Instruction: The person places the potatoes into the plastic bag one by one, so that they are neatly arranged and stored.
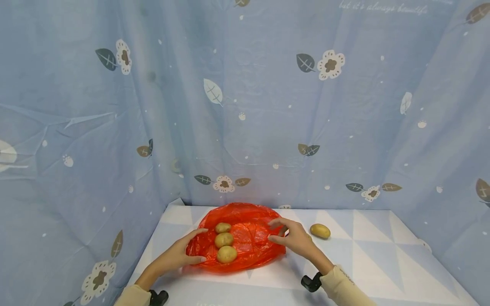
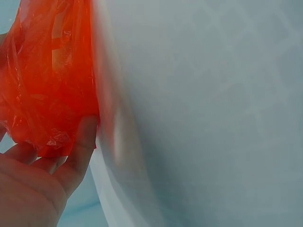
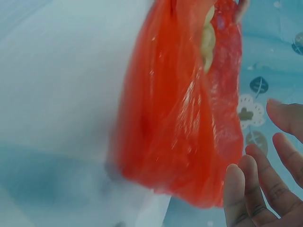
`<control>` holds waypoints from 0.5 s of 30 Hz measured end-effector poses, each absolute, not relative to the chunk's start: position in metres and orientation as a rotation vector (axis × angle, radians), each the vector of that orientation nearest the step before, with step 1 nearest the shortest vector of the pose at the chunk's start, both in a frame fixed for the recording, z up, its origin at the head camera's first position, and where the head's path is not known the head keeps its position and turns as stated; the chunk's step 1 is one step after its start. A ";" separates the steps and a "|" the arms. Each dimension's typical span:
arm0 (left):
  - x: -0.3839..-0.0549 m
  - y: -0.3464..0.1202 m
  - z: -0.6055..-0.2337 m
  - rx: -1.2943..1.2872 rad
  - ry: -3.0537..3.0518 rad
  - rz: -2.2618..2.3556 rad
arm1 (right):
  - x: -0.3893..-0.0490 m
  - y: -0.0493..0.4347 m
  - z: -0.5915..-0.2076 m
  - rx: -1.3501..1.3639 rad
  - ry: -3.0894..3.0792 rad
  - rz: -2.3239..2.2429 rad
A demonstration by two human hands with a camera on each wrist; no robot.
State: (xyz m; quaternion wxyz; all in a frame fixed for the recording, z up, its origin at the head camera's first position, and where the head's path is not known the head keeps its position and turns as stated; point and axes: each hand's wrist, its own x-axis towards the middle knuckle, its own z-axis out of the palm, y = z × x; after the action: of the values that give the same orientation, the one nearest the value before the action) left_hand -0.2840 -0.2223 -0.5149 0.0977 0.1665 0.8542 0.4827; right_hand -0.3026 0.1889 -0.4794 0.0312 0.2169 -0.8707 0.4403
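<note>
A red plastic bag (image 1: 252, 257) lies spread with its mouth wide and facing up. Three potatoes (image 1: 223, 240) sit in a row in its left part. My left hand (image 1: 178, 251) cups the bag's left end, thumb and fingers spread wide apart; in the left wrist view its thumb (image 2: 85, 142) touches the red plastic. At the bag's right side, my right hand (image 1: 292, 238) hovers with loosely bent fingers (image 3: 260, 184) and nothing between them. In the right wrist view those fingers are beside the bag's end, and whether they touch it is hard to tell.
Right of the bag, a loose potato (image 1: 320, 230) lies on the white and pale-blue patterned table (image 1: 375, 263). Another potato (image 1: 309, 237) shows partly behind my right hand. A blue floral curtain (image 1: 268, 127) hangs behind and at both sides.
</note>
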 end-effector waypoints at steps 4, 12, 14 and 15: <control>-0.281 -0.222 -0.513 0.479 2.538 1.415 | -0.302 0.201 -0.484 0.643 -2.666 1.353; -0.283 -0.221 -0.515 0.476 2.540 1.417 | -0.301 0.227 -0.489 0.469 -2.709 1.361; -0.283 -0.222 -0.515 0.480 2.539 1.417 | -0.300 0.234 -0.490 0.436 -2.700 1.375; -0.283 -0.222 -0.516 0.483 2.542 1.414 | -0.300 0.237 -0.490 0.419 -2.695 1.376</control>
State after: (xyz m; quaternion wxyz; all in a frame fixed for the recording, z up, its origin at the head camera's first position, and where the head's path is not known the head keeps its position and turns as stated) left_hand -0.2831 -0.2218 -0.5156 0.0963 0.1631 0.8580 0.4774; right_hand -0.2997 0.2374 -0.4905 0.0433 0.1369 -0.8813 0.4501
